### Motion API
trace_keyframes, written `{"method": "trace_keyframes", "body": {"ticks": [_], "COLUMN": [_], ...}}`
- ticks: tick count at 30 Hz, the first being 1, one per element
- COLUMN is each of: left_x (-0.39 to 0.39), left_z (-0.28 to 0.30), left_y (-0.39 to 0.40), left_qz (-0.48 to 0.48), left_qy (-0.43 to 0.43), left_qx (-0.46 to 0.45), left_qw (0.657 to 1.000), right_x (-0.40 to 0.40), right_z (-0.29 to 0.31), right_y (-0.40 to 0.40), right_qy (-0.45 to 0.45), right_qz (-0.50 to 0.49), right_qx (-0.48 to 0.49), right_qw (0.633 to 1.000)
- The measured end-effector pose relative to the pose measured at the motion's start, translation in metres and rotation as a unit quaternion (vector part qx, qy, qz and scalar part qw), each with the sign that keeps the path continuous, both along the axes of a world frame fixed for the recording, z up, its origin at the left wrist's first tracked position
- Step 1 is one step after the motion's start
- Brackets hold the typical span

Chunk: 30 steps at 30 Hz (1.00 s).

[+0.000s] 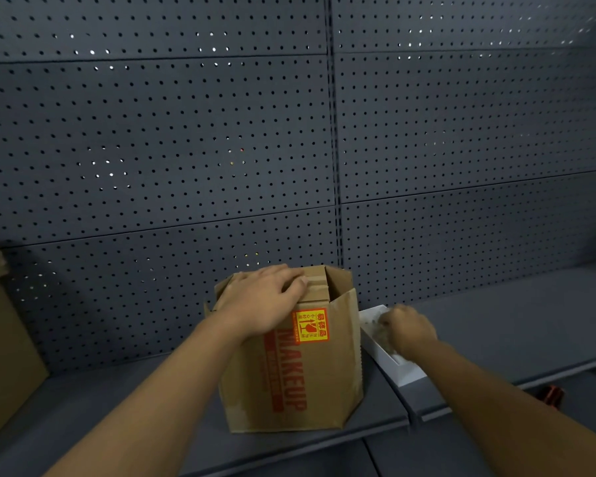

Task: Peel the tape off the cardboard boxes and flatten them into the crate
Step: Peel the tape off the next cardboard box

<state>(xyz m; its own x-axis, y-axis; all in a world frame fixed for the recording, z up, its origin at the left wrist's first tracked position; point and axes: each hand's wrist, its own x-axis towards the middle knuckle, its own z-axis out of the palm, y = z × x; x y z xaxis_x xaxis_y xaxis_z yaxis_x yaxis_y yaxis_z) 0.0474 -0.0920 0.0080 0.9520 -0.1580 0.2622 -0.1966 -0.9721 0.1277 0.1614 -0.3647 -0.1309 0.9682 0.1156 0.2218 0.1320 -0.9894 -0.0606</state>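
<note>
- Far left: second cardboard box [0, 339] at the shelf edge, mostly out of frame. Not touched. Can't tell if it's taped.
- Left hand [262, 301]: fingers straight and spread, palm flat on top of the MAKEUP box [289, 366], fingertips at the folded top flaps. Pressing, not gripping, nothing held.
- MAKEUP box: upright on the grey shelf [117, 401], centre of frame, in front of the pegboard back panel [152, 149]. Top partly open at the back right corner. Orange fragile sticker [311, 326] just below my left hand.
- Risk: I'm only pressing down with one flat hand. If the bottom seam is still taped, the box won't fold; it'll buckle, or skid on the smooth shelf.
- Risk: box sits just beside the white tray [393, 363]. If it slides right it could knock the tray toward the shelf's front edge.
- Right hand [410, 330]: down in the white tray, fingers curled on something pale and crumpled. Looks like balled-up tape, too blurred to be sure. Tape may stick to my fingers and not drop.
- Crate: not in view, so flattened board has to be carried out of frame.
</note>
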Motion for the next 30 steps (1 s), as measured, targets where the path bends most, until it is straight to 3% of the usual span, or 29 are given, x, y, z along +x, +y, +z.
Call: {"method": "trace_keyframes", "body": {"ticks": [6,14,20,24,26,28,30], "left_x": [-0.005,-0.01,-0.012,-0.012,-0.01,-0.011,-0.014], "left_z": [0.001,0.003,0.003,-0.005,-0.008,-0.002,0.009], "left_y": [-0.002,-0.001,-0.002,-0.002,-0.001,0.004,0.02], "left_qz": [0.001,-0.002,-0.007,0.027,0.031,0.029,0.045], "left_qy": [0.002,0.007,-0.001,-0.114,-0.165,-0.181,-0.169], "left_qx": [0.0,-0.004,-0.022,-0.114,-0.167,-0.25,-0.308], "left_qw": [1.0,1.0,1.0,0.987,0.972,0.951,0.935], "right_x": [0.004,0.0,-0.028,-0.069,-0.089,-0.105,-0.109], "right_z": [0.014,0.023,0.066,0.12,0.142,0.156,0.157], "right_y": [-0.004,-0.004,0.027,0.062,0.078,0.092,0.104], "right_qy": [0.115,0.028,-0.119,-0.197,-0.175,-0.108,-0.052], "right_qz": [0.032,0.003,0.032,0.144,0.211,0.247,0.218], "right_qx": [-0.046,0.183,0.412,0.519,0.479,0.383,0.248], "right_qw": [0.992,0.983,0.903,0.819,0.834,0.884,0.942]}}
